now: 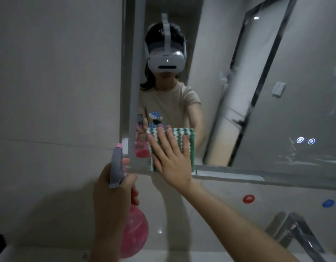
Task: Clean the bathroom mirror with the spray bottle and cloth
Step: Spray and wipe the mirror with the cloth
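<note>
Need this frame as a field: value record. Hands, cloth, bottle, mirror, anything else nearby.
left hand: grips the neck of the spray bottle, held upright below the mirror's lower left corner
right hand: fingers straight, presses the cloth flat on the glass
cloth: green and white stripes, at the mirror's lower left corner
spray bottle: pink body, grey head, pink nozzle
mirror: streaks and droplets on its right part
faucet: chrome, lower right
</note>
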The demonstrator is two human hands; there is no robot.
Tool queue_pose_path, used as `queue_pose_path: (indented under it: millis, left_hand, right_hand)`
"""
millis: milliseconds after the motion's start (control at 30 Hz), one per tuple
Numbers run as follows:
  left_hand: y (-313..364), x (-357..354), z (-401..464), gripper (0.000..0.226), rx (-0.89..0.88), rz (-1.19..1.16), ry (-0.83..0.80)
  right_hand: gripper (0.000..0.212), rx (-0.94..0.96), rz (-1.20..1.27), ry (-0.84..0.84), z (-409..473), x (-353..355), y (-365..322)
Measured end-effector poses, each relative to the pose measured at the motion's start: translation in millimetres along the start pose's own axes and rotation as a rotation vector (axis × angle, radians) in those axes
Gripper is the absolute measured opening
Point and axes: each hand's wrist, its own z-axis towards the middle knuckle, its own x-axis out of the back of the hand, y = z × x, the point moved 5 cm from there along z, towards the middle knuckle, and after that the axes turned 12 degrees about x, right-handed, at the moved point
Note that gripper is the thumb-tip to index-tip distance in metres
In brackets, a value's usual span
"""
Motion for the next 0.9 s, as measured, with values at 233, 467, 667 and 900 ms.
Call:
queue_pose_path:
  millis: [233,467,667,900]
  left_hand:
    - [56.3,-35.9,10.0,0.02,-0.123,0.038,-0.201]
    - [123.9,-68.1,31.6,0.047,-0.045,0.004,-0.551]
    - [143.1,-70.6,31.3,0.058,0.009,0.095,-0.585]
    - [152.4,-68.2,18.7,0.042,-0.08,0.201,-0.55]
  right_hand:
    - [0.047,0.348,-0.014,0.032,87.5,36.3,86.7]
    - [0.05,0.477,-0.178,0.008,126.2,63.2,186.0]
    - [0.051,0.179,-0.218,0.122,115.4,74.4,225.6]
    - [0.056,-0.456,-0.083,0.183,65.5,48.3,167.2]
